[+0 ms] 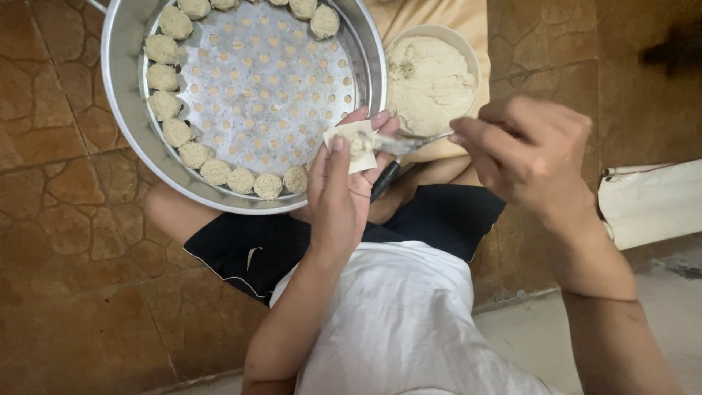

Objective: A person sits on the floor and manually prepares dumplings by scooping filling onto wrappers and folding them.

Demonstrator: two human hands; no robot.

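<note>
Left hand (pixel 344 194) raised palm-up, fingers cupped under a small square wrapper (pixel 354 143) that lies flat on the fingertips, a dab of pale filling at its centre. Right hand (pixel 528 153) closed in a pinch on the handle of a metal spoon (pixel 409 141); the spoon's long axis runs nearly level, left to right, bowl end resting on the wrapper, handle end in the right fingers. Bowl of filling (pixel 431 77) sits just behind the spoon, nearer the right hand. Perforated steamer tray (pixel 267 80) lies to the left of the wrapper, beside the left hand, finished dumplings (pixel 216 172) ringing its rim, centre bare. Person seated on brown tiled floor (pixel 66 241).
</note>
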